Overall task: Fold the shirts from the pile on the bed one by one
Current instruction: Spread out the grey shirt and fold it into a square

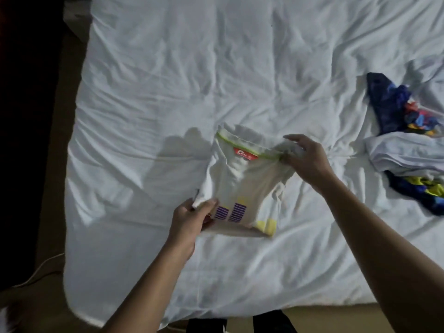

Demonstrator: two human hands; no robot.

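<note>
A small white shirt (242,181) with a green-edged collar, a red neck label and purple and yellow print lies partly folded on the white bed (168,92). My left hand (192,219) grips its lower left edge, thumb on top of the fabric. At the collar's right end, my right hand (305,159) pinches the shoulder between thumb and fingers. A pile of shirts (408,145), dark blue, multicoloured and white, lies at the bed's right edge.
The bed's left edge drops to a dark brown floor (48,212) where a pale cable (40,270) runs. The near edge of the bed lies just in front of my legs. Wrinkled bare sheet stretches beyond the shirt.
</note>
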